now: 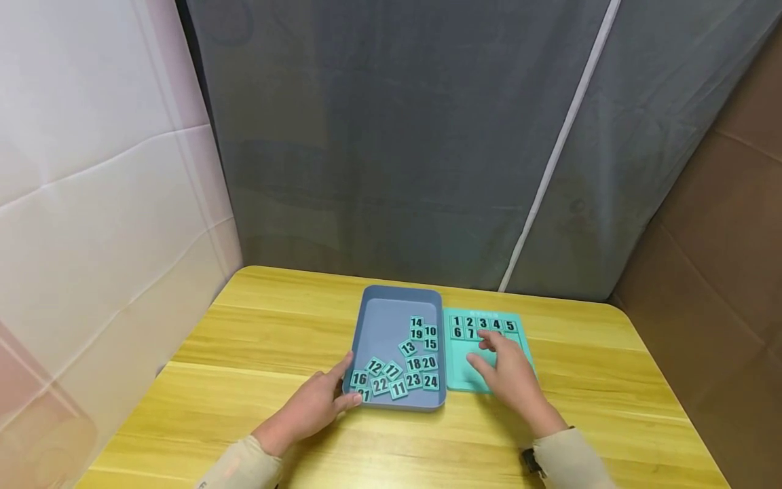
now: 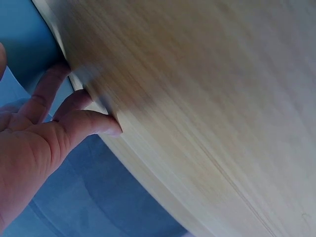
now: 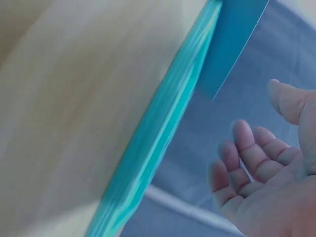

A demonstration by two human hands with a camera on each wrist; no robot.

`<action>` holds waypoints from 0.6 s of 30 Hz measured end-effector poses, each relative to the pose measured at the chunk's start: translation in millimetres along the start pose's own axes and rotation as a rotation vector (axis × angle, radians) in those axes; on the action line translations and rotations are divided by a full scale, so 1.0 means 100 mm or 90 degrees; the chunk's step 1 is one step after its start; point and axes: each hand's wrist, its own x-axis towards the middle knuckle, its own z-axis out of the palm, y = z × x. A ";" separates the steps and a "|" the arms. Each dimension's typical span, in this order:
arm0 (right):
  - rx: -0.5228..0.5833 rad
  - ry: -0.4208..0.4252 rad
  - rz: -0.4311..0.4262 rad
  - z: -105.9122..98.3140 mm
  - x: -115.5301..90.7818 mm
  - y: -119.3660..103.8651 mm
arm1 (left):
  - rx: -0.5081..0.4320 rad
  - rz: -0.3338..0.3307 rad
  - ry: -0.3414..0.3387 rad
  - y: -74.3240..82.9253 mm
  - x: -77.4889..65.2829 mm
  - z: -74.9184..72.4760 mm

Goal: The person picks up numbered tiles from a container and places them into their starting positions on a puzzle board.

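A blue-grey tray (image 1: 381, 322) holds loose numbered tiles (image 1: 413, 379), mostly in its right and front parts. My left hand (image 1: 311, 405) grips the tray at its front left corner, thumb at the front rim and fingers along the left side. To the tray's right lies a turquoise number board (image 1: 459, 370), with tiles 1 to 5 in its top row and 6 and 7 starting the second. Over the board's right part hovers my right hand (image 1: 510, 373), fingers loosely bent; it hides some of the second row. The right wrist view shows this hand (image 3: 261, 173) holding nothing.
Tray and board stand side by side on a yellow wood-grain table (image 1: 263, 326). A grey curtain (image 1: 379, 149) hangs behind the table, a white one (image 1: 110, 190) at the left and a brown one (image 1: 715, 258) at the right.
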 end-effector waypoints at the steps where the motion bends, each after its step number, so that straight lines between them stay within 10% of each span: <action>1: -0.014 0.003 -0.006 0.05 0.02 -0.07 | -0.001 0.001 -0.001 0.00 0.00 -0.01; 10: -0.304 -0.059 -0.108 0.51 0.35 -0.65 | 0.005 -0.001 0.007 -0.01 -0.02 -0.02; 18: -0.511 -0.177 -0.077 0.71 0.56 -0.77 | 0.004 0.001 0.012 -0.01 -0.03 0.00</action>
